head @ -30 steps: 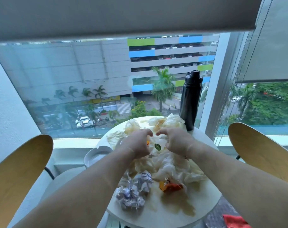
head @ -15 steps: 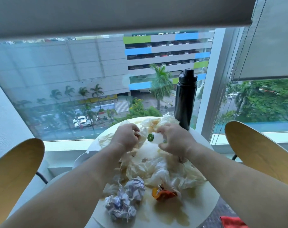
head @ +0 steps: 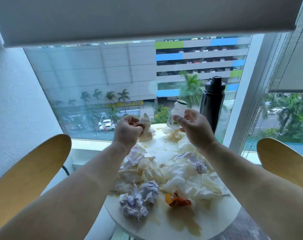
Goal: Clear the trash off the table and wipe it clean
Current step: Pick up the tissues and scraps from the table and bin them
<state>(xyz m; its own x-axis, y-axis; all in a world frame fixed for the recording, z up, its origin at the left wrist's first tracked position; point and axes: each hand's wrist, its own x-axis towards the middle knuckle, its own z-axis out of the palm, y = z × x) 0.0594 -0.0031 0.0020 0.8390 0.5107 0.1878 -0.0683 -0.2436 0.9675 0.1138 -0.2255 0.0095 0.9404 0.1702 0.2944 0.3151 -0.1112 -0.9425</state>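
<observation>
Littered round table [head: 157, 226]; left hand [head: 128, 131] clenches tissue wad [head: 147, 131], right hand [head: 195, 130] pinches small bottle [head: 176, 111] aloft

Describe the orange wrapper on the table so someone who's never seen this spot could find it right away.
Start at the round white table by the window, littered with crumpled trash. Near its front edge, just right of the purple-tinted crumpled paper ball, lies the orange wrapper. It is the only bright orange thing among the white and pale scraps, and it sits at the top of a brown spill.
</observation>
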